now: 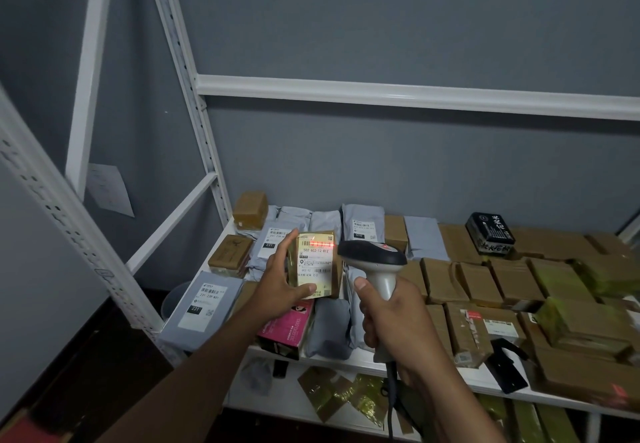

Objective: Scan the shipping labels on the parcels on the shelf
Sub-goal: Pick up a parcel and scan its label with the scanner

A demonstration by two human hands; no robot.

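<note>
We hold a small taped parcel upright above the shelf in our left hand, thumb and fingers curled round its edges, while our right hand grips the scanner, its red line across the label.
</note>
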